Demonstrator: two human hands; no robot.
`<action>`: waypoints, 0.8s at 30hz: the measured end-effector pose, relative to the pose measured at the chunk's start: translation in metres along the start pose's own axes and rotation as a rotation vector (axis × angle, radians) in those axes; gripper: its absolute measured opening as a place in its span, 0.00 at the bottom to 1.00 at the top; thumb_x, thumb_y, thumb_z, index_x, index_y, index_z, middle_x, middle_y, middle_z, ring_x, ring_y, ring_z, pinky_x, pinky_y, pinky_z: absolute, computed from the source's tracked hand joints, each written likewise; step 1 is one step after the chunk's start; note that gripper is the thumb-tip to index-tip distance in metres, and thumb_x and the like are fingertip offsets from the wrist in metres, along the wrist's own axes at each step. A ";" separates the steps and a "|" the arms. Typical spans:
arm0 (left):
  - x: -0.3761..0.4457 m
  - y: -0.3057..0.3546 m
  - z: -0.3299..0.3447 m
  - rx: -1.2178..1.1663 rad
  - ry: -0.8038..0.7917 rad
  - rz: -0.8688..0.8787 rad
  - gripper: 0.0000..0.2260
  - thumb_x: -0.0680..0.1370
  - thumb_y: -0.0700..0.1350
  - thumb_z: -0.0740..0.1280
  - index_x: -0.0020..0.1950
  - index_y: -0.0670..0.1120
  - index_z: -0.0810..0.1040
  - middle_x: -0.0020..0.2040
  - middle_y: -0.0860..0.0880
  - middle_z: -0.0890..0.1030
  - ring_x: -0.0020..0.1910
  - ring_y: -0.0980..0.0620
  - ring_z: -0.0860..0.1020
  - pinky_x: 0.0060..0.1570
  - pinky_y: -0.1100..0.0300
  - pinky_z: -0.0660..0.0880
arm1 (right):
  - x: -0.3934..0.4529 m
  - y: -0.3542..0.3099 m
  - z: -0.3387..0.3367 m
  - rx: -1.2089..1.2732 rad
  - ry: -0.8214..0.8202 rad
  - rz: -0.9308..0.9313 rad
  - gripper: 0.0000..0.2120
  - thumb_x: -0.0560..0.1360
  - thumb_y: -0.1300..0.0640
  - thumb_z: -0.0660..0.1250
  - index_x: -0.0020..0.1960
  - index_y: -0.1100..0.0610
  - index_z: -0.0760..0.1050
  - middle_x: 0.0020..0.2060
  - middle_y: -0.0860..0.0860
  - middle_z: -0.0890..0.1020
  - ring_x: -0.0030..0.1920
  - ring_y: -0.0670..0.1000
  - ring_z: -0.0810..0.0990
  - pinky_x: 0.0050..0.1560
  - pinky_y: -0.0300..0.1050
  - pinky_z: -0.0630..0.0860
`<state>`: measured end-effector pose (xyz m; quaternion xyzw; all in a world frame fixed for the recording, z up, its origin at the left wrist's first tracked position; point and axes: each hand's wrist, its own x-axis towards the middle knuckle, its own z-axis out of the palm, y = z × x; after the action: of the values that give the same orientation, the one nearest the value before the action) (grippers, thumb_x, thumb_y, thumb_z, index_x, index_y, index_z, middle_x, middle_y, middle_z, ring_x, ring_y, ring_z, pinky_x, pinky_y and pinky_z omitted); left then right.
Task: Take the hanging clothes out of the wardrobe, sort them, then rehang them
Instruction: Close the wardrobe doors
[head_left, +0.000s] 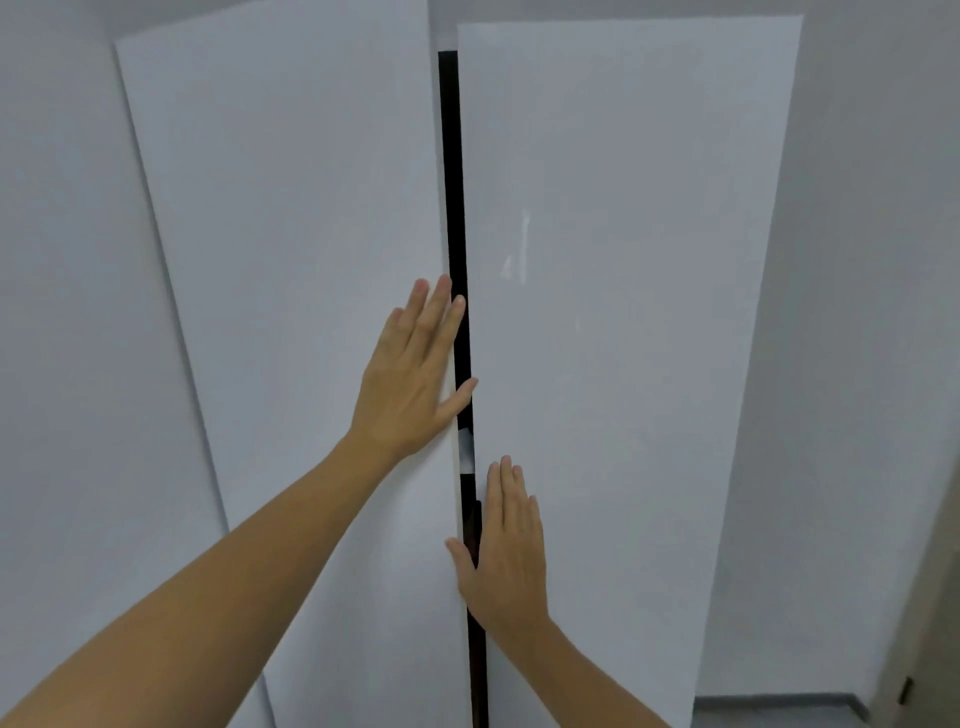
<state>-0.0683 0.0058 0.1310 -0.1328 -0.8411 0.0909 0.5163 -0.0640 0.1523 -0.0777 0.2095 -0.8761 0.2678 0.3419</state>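
Observation:
Two tall white wardrobe doors fill the view, the left door (291, 312) and the right door (623, 338), with a narrow dark gap (452, 182) between them. My left hand (410, 374) lies flat with straight fingers on the left door's inner edge, its thumb reaching across the gap. My right hand (506, 545) presses flat on the right door's inner edge lower down, thumb at the gap. A small pale patch (466, 449) shows inside the gap; the clothes are hidden behind the doors.
A white wall (67, 312) stands to the left of the wardrobe and another wall (857, 364) to the right. A strip of grey floor (774, 712) shows at the lower right, beside a door frame edge (935, 623).

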 end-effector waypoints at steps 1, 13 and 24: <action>0.002 -0.001 0.007 -0.001 0.005 0.002 0.40 0.83 0.59 0.64 0.86 0.43 0.48 0.86 0.44 0.46 0.85 0.43 0.44 0.82 0.43 0.51 | 0.003 0.003 0.004 -0.017 0.000 0.015 0.49 0.80 0.41 0.67 0.85 0.57 0.38 0.85 0.51 0.43 0.85 0.53 0.42 0.82 0.56 0.52; 0.031 -0.016 0.085 0.003 0.061 0.023 0.34 0.85 0.60 0.57 0.86 0.46 0.50 0.86 0.44 0.47 0.85 0.42 0.46 0.82 0.42 0.49 | 0.022 0.021 0.061 -0.016 0.001 0.107 0.48 0.81 0.53 0.70 0.85 0.54 0.37 0.85 0.49 0.41 0.85 0.51 0.42 0.82 0.58 0.54; 0.040 -0.025 0.118 0.016 0.061 0.018 0.34 0.86 0.62 0.51 0.86 0.44 0.48 0.86 0.45 0.48 0.85 0.43 0.46 0.82 0.43 0.48 | 0.031 0.032 0.093 -0.140 0.055 0.128 0.49 0.79 0.55 0.72 0.85 0.57 0.40 0.85 0.53 0.46 0.85 0.56 0.46 0.80 0.60 0.53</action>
<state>-0.1940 -0.0070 0.1190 -0.1391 -0.8231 0.0981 0.5418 -0.1482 0.1140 -0.1239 0.1214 -0.8945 0.2329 0.3617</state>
